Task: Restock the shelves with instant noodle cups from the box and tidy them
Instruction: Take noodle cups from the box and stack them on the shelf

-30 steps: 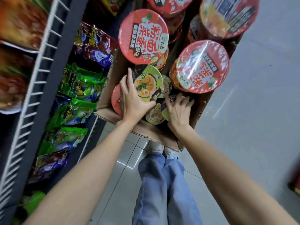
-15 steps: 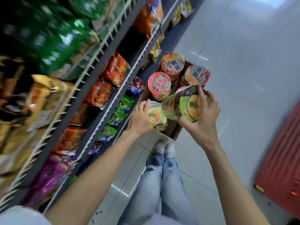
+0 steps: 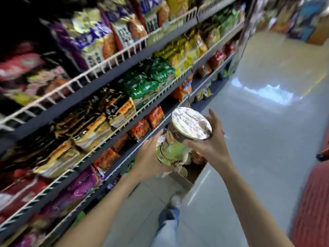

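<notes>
My right hand (image 3: 210,141) grips a green instant noodle cup (image 3: 191,125) with a shiny foil lid, held up at mid-height beside the shelves. My left hand (image 3: 151,157) holds a second green noodle cup (image 3: 169,152) just below and left of the first; the two cups touch. The cardboard box (image 3: 188,177) stands on the floor right under my hands, mostly hidden by them. The shelf unit (image 3: 124,63) with white wire rails runs along my left, packed with noodle packets. The picture is blurred by motion.
Green, yellow, orange and purple noodle bags fill several shelf tiers. A shiny grey tiled aisle (image 3: 258,122) stretches ahead. A red mat or crate (image 3: 315,202) lies at the right edge. My jeans leg and shoe (image 3: 175,202) are below the box.
Both hands lifted the green cups out of the box and raised them toward the shelves. My view swung up from the box to the shelf tiers and the aisle.
</notes>
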